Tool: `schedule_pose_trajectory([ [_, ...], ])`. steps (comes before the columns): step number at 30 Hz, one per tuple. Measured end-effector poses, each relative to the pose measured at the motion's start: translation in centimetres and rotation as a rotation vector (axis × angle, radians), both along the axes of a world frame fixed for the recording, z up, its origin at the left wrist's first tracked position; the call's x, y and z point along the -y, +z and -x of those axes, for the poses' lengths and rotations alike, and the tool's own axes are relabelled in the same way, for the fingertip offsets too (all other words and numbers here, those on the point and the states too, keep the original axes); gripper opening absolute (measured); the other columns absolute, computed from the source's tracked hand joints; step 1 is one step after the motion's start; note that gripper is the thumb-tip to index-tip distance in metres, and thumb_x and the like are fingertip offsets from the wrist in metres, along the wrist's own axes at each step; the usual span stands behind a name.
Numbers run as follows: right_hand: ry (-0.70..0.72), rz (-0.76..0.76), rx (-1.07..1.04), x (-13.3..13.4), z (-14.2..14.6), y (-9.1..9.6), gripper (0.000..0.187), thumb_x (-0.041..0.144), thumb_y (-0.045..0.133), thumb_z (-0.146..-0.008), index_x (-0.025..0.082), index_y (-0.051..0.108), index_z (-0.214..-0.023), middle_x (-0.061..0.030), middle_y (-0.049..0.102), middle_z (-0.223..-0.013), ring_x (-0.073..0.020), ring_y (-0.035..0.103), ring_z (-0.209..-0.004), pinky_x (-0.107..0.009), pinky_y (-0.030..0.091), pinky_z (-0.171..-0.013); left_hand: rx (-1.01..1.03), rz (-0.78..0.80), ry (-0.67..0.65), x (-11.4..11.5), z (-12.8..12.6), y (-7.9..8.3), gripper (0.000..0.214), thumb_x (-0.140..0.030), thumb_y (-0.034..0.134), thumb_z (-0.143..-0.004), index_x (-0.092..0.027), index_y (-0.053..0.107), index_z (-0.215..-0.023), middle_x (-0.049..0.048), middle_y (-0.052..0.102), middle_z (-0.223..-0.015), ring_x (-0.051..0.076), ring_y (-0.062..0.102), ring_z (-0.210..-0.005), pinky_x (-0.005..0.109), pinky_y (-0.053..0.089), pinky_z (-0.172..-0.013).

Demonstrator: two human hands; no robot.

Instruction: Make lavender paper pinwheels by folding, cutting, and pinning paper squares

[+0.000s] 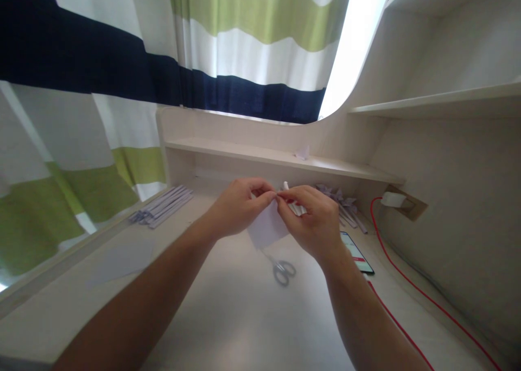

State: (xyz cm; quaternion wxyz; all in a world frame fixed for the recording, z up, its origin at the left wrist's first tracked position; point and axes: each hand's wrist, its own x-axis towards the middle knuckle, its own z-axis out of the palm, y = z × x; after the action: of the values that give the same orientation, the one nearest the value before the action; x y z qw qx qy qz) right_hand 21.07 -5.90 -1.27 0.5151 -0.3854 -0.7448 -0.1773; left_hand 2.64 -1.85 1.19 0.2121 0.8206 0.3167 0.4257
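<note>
A small white sheet of paper [267,228] hangs from the fingertips of both my hands, above the middle of the desk. My left hand [246,204] pinches its top edge, and my right hand [311,216] pinches it right beside, the fingertips almost touching. What the fingertips do at the edge is too small to make out. Scissors with grey handles [283,272] lie on the desk just below the paper, their blades partly hidden behind it. Behind my right hand, a thin white stick-like thing [285,186] pokes up, mostly hidden.
Several rolled paper sticks [166,205] lie at the left, near a flat paper sheet [122,260]. More sticks with folded paper tops [342,200] lie back right. A phone [357,253] with a red cable [401,330] rests at the right. A folded paper piece [302,153] sits on the low shelf.
</note>
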Motion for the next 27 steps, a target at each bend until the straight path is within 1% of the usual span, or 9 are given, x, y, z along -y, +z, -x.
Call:
schedule_pose_trajectory([
  [9,0.019,-0.008,-0.021,-0.28,-0.03,-0.30,0.006,0.017,0.069,-0.092,0.019,0.075,-0.091,-0.0028,0.073,-0.080,-0.0181,0.068,-0.073,-0.031,0.052,-0.071,0.031,0.095,0.015,0.00,-0.09,0.07,0.026,-0.034,0.061,-0.091,-0.016,0.080,-0.089,0.0034,0.078,-0.084,0.018,0.068,-0.076,0.027,0.047,-0.066],
  [15,0.010,0.043,0.006,-0.19,0.12,-0.32,0.007,0.018,0.067,-0.093,0.020,0.074,-0.092,-0.0031,0.072,-0.082,-0.0181,0.067,-0.074,-0.031,0.050,-0.072,0.016,0.086,0.012,-0.06,-0.04,0.14,0.026,-0.034,0.061,-0.091,-0.016,0.080,-0.092,0.0049,0.080,-0.089,0.019,0.069,-0.081,0.028,0.048,-0.068],
  [20,-0.010,0.087,0.028,-0.20,0.02,-0.19,0.009,0.018,0.065,-0.094,0.020,0.072,-0.089,-0.0022,0.069,-0.081,-0.0177,0.065,-0.074,-0.032,0.048,-0.071,-0.006,0.071,-0.007,-0.07,0.05,0.16,0.027,-0.035,0.061,-0.092,-0.017,0.081,-0.093,0.0045,0.080,-0.090,0.019,0.069,-0.082,0.029,0.047,-0.070],
  [24,0.030,0.164,-0.065,-0.20,-0.04,-0.05,0.008,0.017,0.065,-0.090,0.020,0.072,-0.087,-0.0011,0.071,-0.081,-0.0165,0.066,-0.073,-0.030,0.048,-0.069,-0.007,0.040,-0.024,-0.13,0.13,-0.05,0.024,-0.035,0.063,-0.091,-0.018,0.080,-0.090,0.0032,0.079,-0.087,0.018,0.070,-0.079,0.028,0.047,-0.068],
  [27,0.079,0.293,-0.173,-0.11,-0.16,0.17,0.008,0.016,0.066,-0.087,0.019,0.073,-0.085,-0.0007,0.073,-0.079,-0.0157,0.067,-0.071,-0.028,0.049,-0.068,-0.022,-0.016,-0.020,-0.16,0.20,-0.26,0.018,-0.031,0.066,-0.088,-0.020,0.080,-0.089,0.0019,0.079,-0.087,0.018,0.070,-0.079,0.027,0.048,-0.069],
])
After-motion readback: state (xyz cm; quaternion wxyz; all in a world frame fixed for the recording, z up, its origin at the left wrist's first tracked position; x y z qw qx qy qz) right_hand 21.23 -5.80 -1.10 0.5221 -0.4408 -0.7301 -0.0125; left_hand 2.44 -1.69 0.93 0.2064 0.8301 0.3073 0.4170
